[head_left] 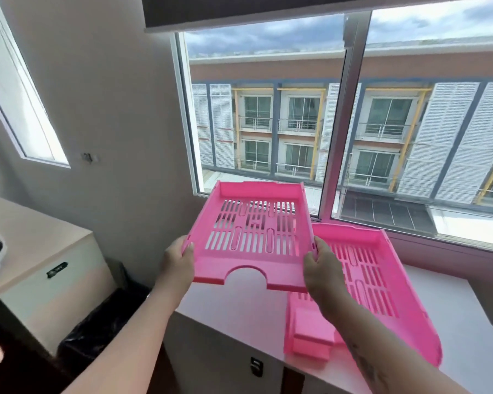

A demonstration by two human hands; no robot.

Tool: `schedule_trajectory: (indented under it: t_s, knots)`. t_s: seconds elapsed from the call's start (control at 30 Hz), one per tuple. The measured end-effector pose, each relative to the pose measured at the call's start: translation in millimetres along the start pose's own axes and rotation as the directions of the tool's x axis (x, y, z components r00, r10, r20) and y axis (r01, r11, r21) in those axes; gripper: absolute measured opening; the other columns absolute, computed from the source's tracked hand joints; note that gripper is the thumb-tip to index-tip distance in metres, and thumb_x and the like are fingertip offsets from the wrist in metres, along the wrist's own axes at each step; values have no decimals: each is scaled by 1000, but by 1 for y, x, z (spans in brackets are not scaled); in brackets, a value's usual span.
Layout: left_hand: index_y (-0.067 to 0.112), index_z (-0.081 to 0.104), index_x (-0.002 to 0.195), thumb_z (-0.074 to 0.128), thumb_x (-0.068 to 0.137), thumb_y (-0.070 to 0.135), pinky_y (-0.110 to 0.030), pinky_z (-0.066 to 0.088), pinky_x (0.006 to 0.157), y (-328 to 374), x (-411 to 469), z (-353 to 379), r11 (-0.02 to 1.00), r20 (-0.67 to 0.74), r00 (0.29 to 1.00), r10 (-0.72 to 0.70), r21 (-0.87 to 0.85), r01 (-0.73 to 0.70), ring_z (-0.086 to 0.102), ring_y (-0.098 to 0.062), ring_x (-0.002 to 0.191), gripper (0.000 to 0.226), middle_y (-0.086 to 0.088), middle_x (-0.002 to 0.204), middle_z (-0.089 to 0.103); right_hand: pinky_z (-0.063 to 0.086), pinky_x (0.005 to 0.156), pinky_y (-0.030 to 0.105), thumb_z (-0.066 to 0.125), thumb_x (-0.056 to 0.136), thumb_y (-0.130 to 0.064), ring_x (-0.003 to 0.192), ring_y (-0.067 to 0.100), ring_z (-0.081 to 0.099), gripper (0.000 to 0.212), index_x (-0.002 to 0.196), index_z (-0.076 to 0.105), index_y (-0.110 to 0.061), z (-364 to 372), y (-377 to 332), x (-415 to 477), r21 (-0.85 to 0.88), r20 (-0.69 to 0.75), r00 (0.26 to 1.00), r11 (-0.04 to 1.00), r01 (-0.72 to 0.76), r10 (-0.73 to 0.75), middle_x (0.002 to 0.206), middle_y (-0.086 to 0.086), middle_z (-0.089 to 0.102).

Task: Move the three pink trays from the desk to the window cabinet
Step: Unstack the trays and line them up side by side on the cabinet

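left hand (pixel 180 263) clamped, raised | right hand (pixel 320 268) clamped, raised

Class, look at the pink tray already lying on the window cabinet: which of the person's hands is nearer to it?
Right. The right hand is directly over the cabinet tray, overlapping it; the left hand grips the far side of the held tray.

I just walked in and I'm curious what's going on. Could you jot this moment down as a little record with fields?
setting: white window cabinet under a large window
held tray: pink tray, in the air, tilted, above the cabinet's left part
left hand: grips the held tray's left edge
right hand: grips its right edge
already placed: second pink tray lying on the cabinet, to the right
third tray: not in view
nearby: bin with black liner on the floor, left of the cabinet
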State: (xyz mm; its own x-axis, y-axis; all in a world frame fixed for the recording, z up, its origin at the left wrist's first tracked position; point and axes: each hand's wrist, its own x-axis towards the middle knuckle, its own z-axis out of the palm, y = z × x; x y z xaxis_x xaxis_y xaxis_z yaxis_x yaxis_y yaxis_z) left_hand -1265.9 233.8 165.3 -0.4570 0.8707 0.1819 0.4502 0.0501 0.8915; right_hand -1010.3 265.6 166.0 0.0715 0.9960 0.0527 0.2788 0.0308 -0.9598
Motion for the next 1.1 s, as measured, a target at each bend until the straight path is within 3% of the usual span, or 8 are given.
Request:
schedule_trajectory:
  t_s: [0.17, 0.3, 0.43, 0.53, 0.7, 0.83, 1.0, 1.1]
  knots:
    - [18, 58, 106, 36, 102, 18, -34, 49, 63, -50, 53, -44, 999, 30, 999, -41, -8, 42, 63, -27, 81, 23, -14, 93, 66, 52, 59, 37, 37, 98, -3, 69, 22, 56, 47, 145, 40, -12, 87, -2, 12, -32, -19, 999, 999, -37, 37, 102, 22, 66]
    - [14, 59, 123, 39, 100, 19, -39, 53, 84, -97, 87, -54, 994, 87, 990, -110, -6, 111, 64, -27, 98, 30, -9, 106, 67, 55, 67, 35, 35, 97, -5, 79, 22, 64, 40, 131, 50, -18, 135, 11, 13, -42, -56, 991, 991, -126, 124, 104, 7, 68]
    - [17, 52, 135, 41, 99, 19, -47, 47, 102, -139, 98, -49, 977, 197, 958, -207, -1, 211, 60, -24, 113, 37, -5, 122, 64, 57, 87, 53, 34, 94, -17, 103, 30, 66, 47, 141, 42, -19, 162, 37, 13, -81, -76, 972, 970, -229, 223, 122, 7, 64]
    - [19, 54, 130, 41, 99, 15, -36, 49, 93, -156, 99, -40, 966, 253, 936, -244, -20, 257, 60, -17, 107, 34, 0, 116, 65, 56, 89, 50, 33, 98, -8, 99, 25, 66, 42, 137, 46, -16, 170, 50, 9, -107, -118, 959, 957, -269, 257, 115, 4, 65]
    - [23, 55, 120, 43, 98, 13, -24, 44, 69, -176, 98, -25, 961, 260, 927, -269, 7, 277, 58, -3, 92, 27, 12, 101, 63, 30, 117, 42, 33, 100, -11, 140, 26, 39, 54, 154, 25, -16, 178, 73, 7, -180, -102, 942, 926, -332, 319, 154, 6, 39]
    - [26, 54, 114, 48, 96, 13, -22, 42, 62, -179, 105, -23, 964, 257, 929, -267, 68, 259, 57, -3, 85, 22, 4, 102, 65, 26, 110, 27, 33, 102, -6, 137, 21, 41, 59, 157, 15, -18, 180, 70, 14, -194, -91, 929, 909, -370, 359, 161, 1, 25]
    - [13, 45, 139, 61, 91, 21, -35, 42, 105, -151, 120, -35, 975, 230, 948, -219, 75, 207, 51, -19, 128, 51, -5, 141, 53, 27, 116, 39, 48, 99, -15, 145, 26, 30, 64, 156, 19, -17, 166, 44, 26, -244, -85, 952, 920, -306, 294, 160, 7, 29]
    - [11, 48, 135, 59, 90, 22, -40, 42, 106, -117, 131, -30, 993, 180, 977, -117, 45, 110, 51, -22, 127, 48, -9, 138, 55, 34, 114, 41, 51, 97, -16, 140, 25, 40, 56, 151, 34, -14, 143, 17, 41, -232, -122, 967, 941, -247, 224, 153, 9, 41]
